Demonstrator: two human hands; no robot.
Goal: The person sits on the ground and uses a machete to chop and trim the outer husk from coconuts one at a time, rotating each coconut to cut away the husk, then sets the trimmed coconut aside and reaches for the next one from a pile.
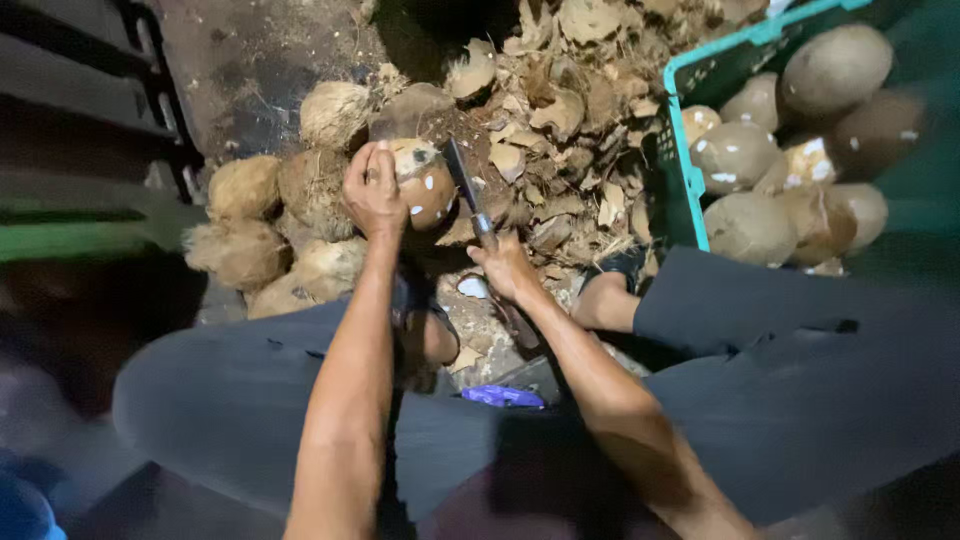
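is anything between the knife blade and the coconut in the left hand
Nothing visible. The left hand grips the coconut from its left side, and the knife in the right hand sits right against the coconut's bare right side, away from the fingers.

Dark dirt floor [250, 60] under husked coconuts [270, 215], shell scraps [570, 120], green crate [690, 190].

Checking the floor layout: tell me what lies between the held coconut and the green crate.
In the head view, the knife and a heap of husk scraps lie between the coconut and the green crate.
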